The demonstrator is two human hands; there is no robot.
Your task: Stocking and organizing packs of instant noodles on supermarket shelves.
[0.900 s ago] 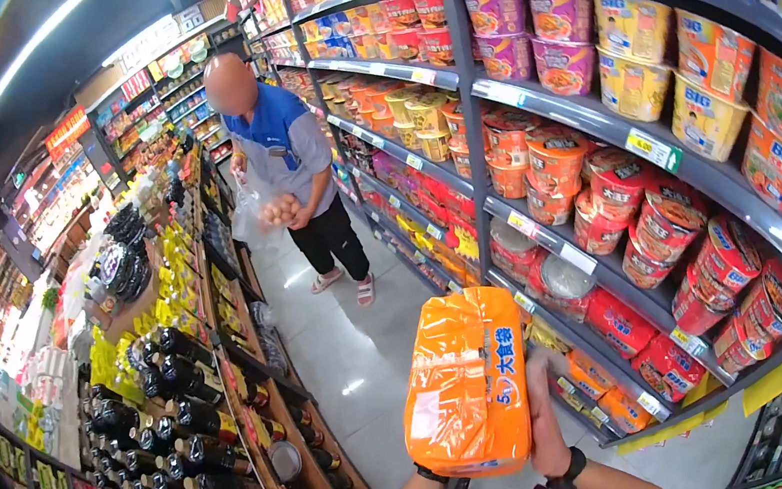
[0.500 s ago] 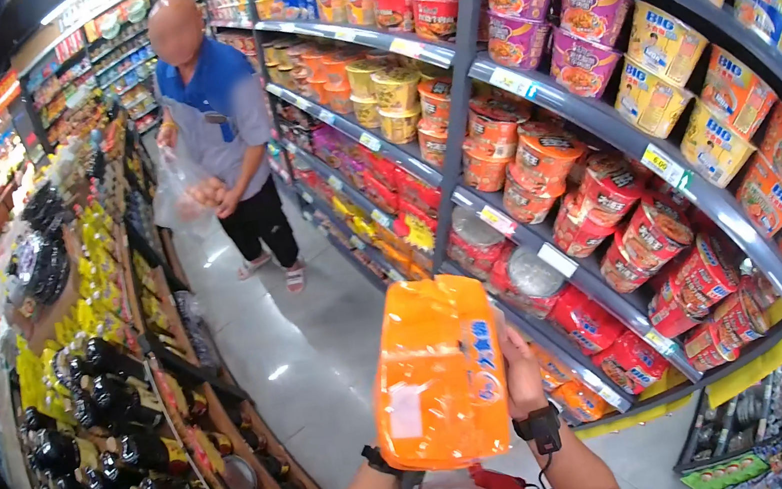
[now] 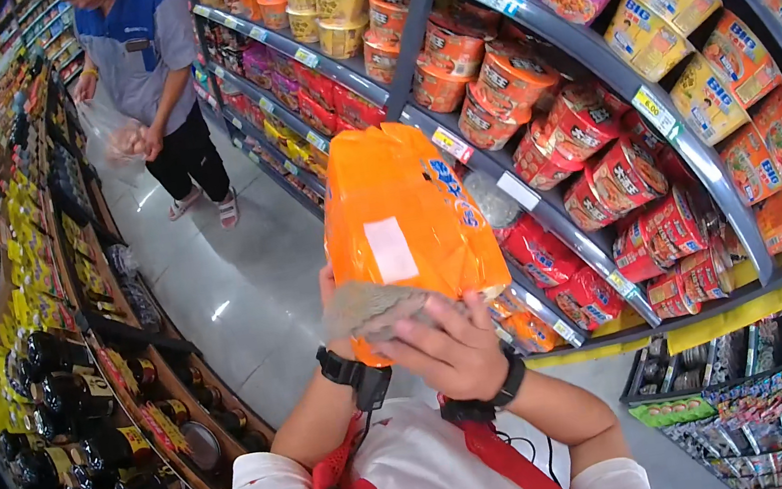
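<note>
An orange multi-pack of instant noodles (image 3: pixel 394 193) is held up in front of my chest, tilted, with a blank white patch on its wrapper. My left hand (image 3: pixel 327 282) grips it from the left side, its fingers mostly hidden behind the pack and a cloth. That grey cloth (image 3: pixel 376 310) lies against the near end of the pack. My right hand (image 3: pixel 459 348) presses the cloth there, fingers bent over its edge. Black bands circle both wrists.
Shelves with cup and bucket noodles (image 3: pixel 509 85) rise close on the right. Dark bottles (image 3: pixel 59 390) fill a low display at left. Further along the aisle a person (image 3: pixel 140 90) in a blue and grey shirt holds a clear plastic bag (image 3: pixel 110 135).
My right hand has left the pack's right side and is now at its near end with the grey cloth. The pack has tilted, and the view has shifted.
</note>
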